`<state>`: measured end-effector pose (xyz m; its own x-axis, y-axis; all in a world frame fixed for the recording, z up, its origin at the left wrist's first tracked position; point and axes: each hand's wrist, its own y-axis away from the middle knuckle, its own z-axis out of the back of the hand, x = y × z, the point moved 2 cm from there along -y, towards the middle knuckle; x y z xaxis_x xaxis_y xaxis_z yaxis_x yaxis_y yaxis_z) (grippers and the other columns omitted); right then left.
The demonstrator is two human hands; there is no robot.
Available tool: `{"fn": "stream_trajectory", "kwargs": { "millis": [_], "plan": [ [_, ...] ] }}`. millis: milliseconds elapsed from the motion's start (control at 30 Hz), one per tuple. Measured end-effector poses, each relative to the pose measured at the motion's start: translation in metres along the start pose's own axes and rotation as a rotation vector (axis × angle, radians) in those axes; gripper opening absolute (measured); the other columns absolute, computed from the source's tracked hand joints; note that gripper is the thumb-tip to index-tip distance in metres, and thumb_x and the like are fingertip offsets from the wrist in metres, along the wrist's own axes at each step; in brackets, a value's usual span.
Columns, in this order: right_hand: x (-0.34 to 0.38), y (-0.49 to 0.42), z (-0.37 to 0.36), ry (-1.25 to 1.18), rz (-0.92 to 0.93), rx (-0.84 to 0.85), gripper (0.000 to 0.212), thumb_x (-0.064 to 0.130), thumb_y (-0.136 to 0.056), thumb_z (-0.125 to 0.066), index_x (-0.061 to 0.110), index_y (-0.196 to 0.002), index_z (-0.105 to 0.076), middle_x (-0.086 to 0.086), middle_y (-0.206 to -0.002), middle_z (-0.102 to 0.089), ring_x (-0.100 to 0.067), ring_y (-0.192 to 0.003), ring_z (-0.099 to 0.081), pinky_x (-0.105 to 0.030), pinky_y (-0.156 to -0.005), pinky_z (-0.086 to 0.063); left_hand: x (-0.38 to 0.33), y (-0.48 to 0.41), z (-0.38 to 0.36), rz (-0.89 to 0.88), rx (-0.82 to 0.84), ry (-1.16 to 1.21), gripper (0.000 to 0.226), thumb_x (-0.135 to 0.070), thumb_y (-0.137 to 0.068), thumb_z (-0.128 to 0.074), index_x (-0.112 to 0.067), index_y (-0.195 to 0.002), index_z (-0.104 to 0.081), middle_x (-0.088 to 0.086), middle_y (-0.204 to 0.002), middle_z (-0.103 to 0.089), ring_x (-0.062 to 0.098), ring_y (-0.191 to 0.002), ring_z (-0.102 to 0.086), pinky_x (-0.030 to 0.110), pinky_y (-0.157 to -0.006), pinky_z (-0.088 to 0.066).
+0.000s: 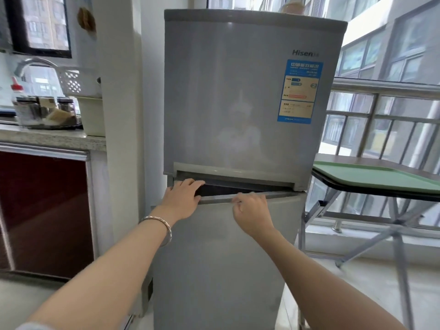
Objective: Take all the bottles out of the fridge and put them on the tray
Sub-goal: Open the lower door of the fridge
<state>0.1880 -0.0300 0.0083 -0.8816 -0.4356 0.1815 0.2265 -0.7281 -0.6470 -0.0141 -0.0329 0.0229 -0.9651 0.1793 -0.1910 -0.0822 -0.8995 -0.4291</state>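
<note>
Both forearms are stretched out toward the fridge (238, 139), a silver bangle (158, 228) worn on the left wrist. At the seam between the two doors the left hand (182, 198) is laid, its fingers (190, 183) spread open and reaching into the dark handle recess above the lower door (223, 258). Just beside it, the right hand (251, 211) is curled over that door's top edge, fingers hooked closed on the lip (a pull looks imminent, judging by the grip). Both doors appear shut or barely cracked, so no bottles are seen yet; they are presumably inside. To the right, the green tray (371, 178) is set on a folding table's surface (357, 160), and nothing is seen on its visible part. By that reading, the task is only at its start: opening is under way, and every bottle is left to be carried across.
</note>
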Motion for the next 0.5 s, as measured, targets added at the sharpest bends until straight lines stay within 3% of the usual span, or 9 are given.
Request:
{"fn": "stream_trajectory", "kwargs": {
  "millis": [100,267,400,500],
  "plan": [
    [-0.004,0.005,0.013,-0.052,-0.044,-0.039,0.024,0.02,-0.086,-0.045,0.014,-0.084,-0.068,-0.001,-0.069,-0.067,-0.02,-0.071,-0.057,-0.03,-0.09,-0.039,-0.017,0.0,0.004,0.002,0.179,0.025,0.051,-0.032,-0.101,-0.041,-0.037,-0.149,-0.028,-0.004,-0.158,-0.028,0.028,-0.144,-0.027,0.053,-0.115,-0.025],
    [-0.025,0.032,0.031,-0.191,-0.043,0.035,0.027,0.022,-0.082,-0.045,0.01,-0.064,-0.061,-0.005,-0.054,-0.057,-0.02,-0.054,-0.052,-0.027,-0.055,-0.037,-0.068,-0.006,-0.003,-0.115,0.331,0.027,0.047,-0.03,-0.102,-0.037,-0.044,-0.147,-0.03,-0.004,-0.161,-0.018,0.027,-0.147,-0.019,0.055,-0.114,-0.022],
    [-0.048,0.062,0.052,-0.201,-0.042,-0.085,0.028,0.007,-0.075,-0.046,0.002,-0.048,-0.043,-0.013,-0.045,-0.044,-0.027,-0.047,-0.041,-0.019,-0.05,-0.03,-0.116,-0.013,-0.014,-0.225,0.362,0.018,0.047,-0.03,-0.103,-0.035,-0.044,-0.147,-0.03,-0.004,-0.162,-0.016,0.025,-0.148,-0.018,0.054,-0.114,-0.02],
    [-0.072,0.08,0.069,-0.193,-0.044,-0.068,0.025,0.006,-0.075,-0.049,0.002,-0.05,-0.052,-0.009,-0.048,-0.051,-0.023,-0.052,-0.046,-0.035,-0.056,-0.041,-0.153,-0.018,-0.022,-0.291,0.369,0.037,0.047,-0.034,-0.103,-0.033,-0.043,-0.149,-0.027,-0.004,-0.162,-0.012,0.023,-0.149,-0.016,0.053,-0.114,-0.019]
  ]
}}
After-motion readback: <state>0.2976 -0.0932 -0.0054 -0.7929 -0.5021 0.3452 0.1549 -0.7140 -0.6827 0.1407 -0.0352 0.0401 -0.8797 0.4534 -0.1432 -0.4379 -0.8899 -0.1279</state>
